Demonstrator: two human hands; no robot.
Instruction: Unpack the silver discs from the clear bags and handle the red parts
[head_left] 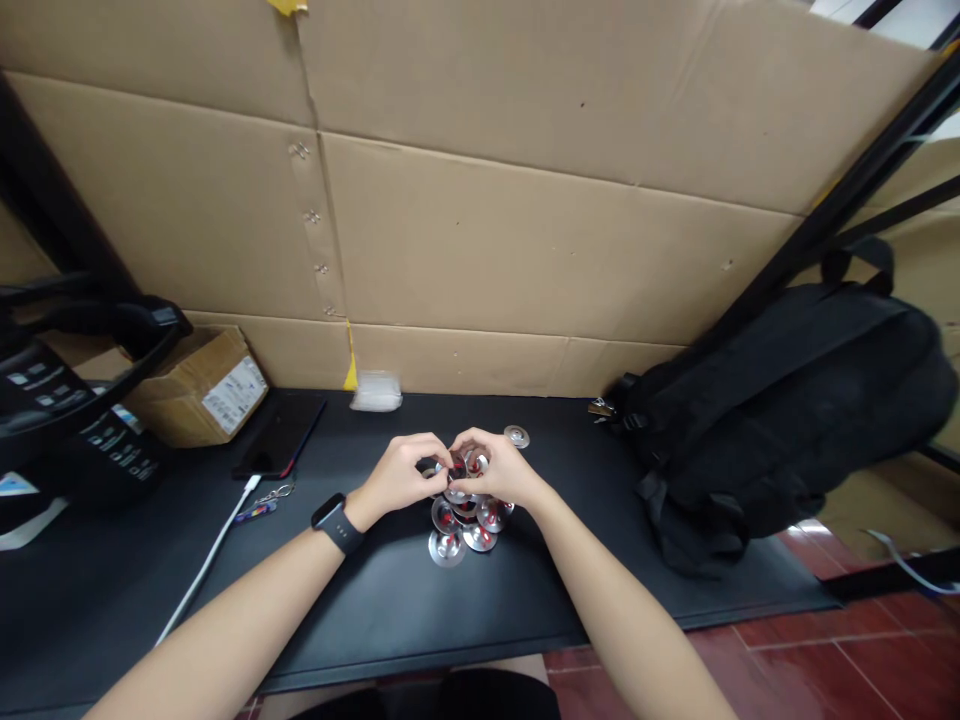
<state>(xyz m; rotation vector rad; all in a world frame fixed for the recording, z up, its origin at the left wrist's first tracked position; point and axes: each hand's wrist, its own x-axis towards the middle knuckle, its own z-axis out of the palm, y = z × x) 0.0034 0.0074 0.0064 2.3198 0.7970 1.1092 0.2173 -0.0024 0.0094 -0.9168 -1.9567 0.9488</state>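
Observation:
My left hand (pixel 401 474), with a dark smartwatch on its wrist, is closed in a pinch at the left edge of a shiny metal disc (pixel 457 474). From the other side, my right hand (pixel 501 468) pinches the same disc. Fingers cover much of it. Just below both hands lies a loose pile of similar round silver discs (pixel 447 547) with raised middles and red marks or reflections. Some overlap, and part of the pile is hidden under my hands. One separate disc (pixel 517 436) lies beyond my right hand.
The black tabletop (pixel 600 560) meets an upright cardboard panel (pixel 487 250). A black backpack (pixel 795 400) rests at right, with keys (pixel 601 407) beside it. Left are a cardboard box (pixel 202 395), phone (pixel 279 435), white cable (pixel 206 565), keyring (pixel 262 505) and black bag (pixel 75 420). A clear packet (pixel 376 391) lies behind.

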